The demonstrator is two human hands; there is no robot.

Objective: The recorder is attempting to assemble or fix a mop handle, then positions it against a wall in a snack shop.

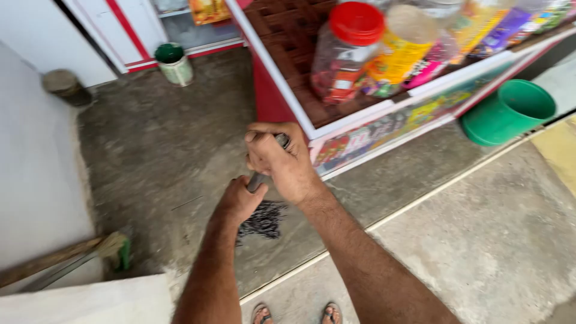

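Both hands were clenched on the broom handle [259, 177], right hand [281, 161] above left hand [240, 201], its dark bristles [263, 221] on the concrete floor [156, 156] beside the red display counter [282, 102], mid-sweep; another stroke seemed due.

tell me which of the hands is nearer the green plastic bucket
Right. The right hand grips the top of the dark broom handle, closer to the green plastic bucket; the left hand sits lower, farther away.

Above and right of the right hand [282, 162], a red-lidded clear jar [347, 51] with a red label stands beside a yellow-labelled jar [399, 54]; colourful packets [510, 27] lie farther right.
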